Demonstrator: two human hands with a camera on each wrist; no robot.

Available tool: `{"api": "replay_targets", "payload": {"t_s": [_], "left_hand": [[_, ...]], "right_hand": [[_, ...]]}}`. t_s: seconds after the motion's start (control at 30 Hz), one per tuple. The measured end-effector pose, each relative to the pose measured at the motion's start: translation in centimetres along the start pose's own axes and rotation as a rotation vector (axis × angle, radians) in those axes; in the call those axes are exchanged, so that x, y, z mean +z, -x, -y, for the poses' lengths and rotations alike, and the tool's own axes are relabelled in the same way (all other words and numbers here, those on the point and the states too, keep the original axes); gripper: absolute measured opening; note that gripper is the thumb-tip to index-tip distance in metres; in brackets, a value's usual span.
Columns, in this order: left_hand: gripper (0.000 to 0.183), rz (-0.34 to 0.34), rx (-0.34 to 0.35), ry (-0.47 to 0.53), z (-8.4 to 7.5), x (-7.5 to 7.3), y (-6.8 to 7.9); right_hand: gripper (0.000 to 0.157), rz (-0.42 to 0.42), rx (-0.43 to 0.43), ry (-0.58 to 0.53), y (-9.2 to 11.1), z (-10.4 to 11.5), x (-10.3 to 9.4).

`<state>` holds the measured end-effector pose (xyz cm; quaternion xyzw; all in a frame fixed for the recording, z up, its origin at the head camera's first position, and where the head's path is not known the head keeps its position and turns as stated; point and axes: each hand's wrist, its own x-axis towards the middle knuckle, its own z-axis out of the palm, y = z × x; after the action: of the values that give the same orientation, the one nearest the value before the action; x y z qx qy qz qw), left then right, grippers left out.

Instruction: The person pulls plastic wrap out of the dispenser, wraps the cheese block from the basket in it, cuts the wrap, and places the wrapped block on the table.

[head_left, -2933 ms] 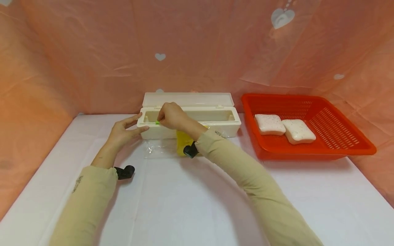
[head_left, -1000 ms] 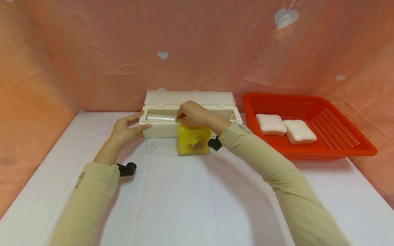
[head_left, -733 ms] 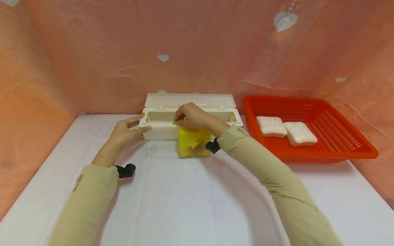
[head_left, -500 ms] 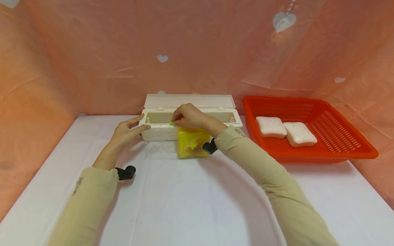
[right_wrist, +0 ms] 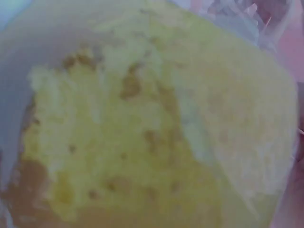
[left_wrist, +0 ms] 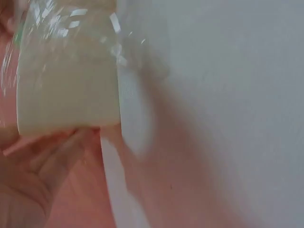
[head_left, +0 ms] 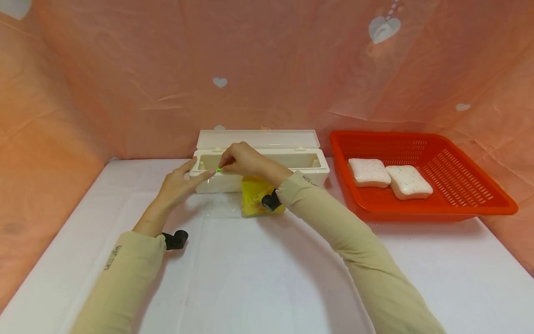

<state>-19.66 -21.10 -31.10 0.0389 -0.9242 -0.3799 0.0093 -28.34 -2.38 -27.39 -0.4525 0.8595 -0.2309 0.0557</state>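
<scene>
A long white cling film dispenser [head_left: 219, 186] stands at the back of the table with its lid tipped up. At its left end, my left hand [head_left: 177, 188] grips the corner, thumb along the front rim close to my right fingertips. The bent fingers of my right hand [head_left: 246, 160] pinch a small green slide cutter [head_left: 219, 170] on that rim. Clear film [left_wrist: 71, 28] drapes over the front in the left wrist view. Against the dispenser's front leans a yellow bread-like slice [head_left: 252, 197], partly hidden by my right wrist; brown patches on the slice fill the right wrist view.
A red plastic basket [head_left: 417, 211] stands to the right, near the dispenser. Inside lie two white speckled slice-shaped blocks [head_left: 369, 171]. A white cloth [head_left: 250, 278] covers the table, and a pink sheet with hearts [head_left: 267, 69] hangs behind.
My right hand first went right along the rim, then slid back left with the green slide cutter. My left thumb has reached further right along the rim. The basket stays put.
</scene>
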Motion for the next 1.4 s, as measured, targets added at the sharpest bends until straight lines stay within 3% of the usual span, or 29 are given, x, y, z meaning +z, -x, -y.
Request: {"api": "replay_targets", "payload": {"t_s": [0.13, 0.27, 0.4, 0.5, 0.73, 0.93, 1.2, 1.4], "left_hand": [[0.112, -0.079, 0.007, -0.133, -0.7, 1.3, -0.3], [0.107, -0.173, -0.006, -0.170, -0.8, 2.0, -0.6], [0.097, -0.213, -0.008, -0.181, -0.7, 2.1, -0.6], [0.094, -0.210, -0.020, -0.174, -0.6, 1.8, -0.6], [0.107, -0.139, -0.061, -0.177, -0.8, 1.2, -0.8], [0.101, -0.173, -0.062, -0.122, -0.9, 1.4, -0.8], [0.092, -0.187, -0.081, -0.066, -0.8, 1.3, -0.5], [0.092, -0.196, -0.045, -0.074, -0.5, 1.7, -0.6]], "right_hand": [[0.015, 0.006, 0.000, 0.008, 0.0, 0.1, -0.1], [0.019, 0.025, -0.017, -0.001, 0.1, 0.1, -0.1], [0.021, 0.036, -0.019, -0.006, 0.1, 0.0, -0.2], [0.020, 0.032, -0.026, 0.003, 0.0, -0.1, -0.4], [0.018, 0.041, -0.033, 0.021, -0.1, -0.2, -0.5], [0.018, 0.053, -0.006, 0.009, 0.0, -0.2, -0.6], [0.017, 0.057, -0.076, 0.059, 0.4, -0.3, -1.1], [0.019, 0.051, -0.119, 0.098, 1.1, -0.7, -1.1]]}}
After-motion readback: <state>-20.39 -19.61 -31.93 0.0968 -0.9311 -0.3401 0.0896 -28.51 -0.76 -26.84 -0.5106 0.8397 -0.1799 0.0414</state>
